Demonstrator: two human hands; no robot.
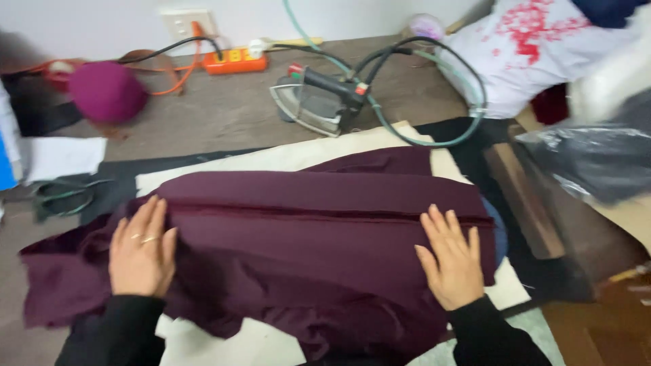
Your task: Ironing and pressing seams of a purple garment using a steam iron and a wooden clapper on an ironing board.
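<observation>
Left hand: the left hand point(141, 249) lies flat, fingers together, palm down on the dark purple cloth point(312, 237), a ring on one finger. It grips nothing, only presses.
Right hand: the right hand point(453, 257) is also flat with fingers slightly spread, pressing the cloth near its right edge. Nothing is clamped.
Cloth: folded over, with a long seam or fold line running left to right between the two hands. It sits on a cream pad point(285, 157) over a black underlay, near the middle of the table; its left end bunches past the pad.
Doing it well (my reading): keep both palms flat and draw outward along the fold so it stays straight; the left bunch looks likeliest to drag a wrinkle in.
Iron: the iron point(319, 102) rests on the far side, just beyond the pad, apart from the cloth, with hoses and cords looping to its right.
Far left: a magenta rounded thing point(107, 91), an orange power strip point(234, 62) by the wall.
Right side: white garment with red print point(529, 47), a dark plastic bag point(597, 159), both near the pad's right edge, so room is tight there.
Open room: bare brown tabletop point(224, 115) between pad and wall, left of the iron.
Left edge: green cord point(64, 193) and paper point(61, 157) near the bunch.
</observation>
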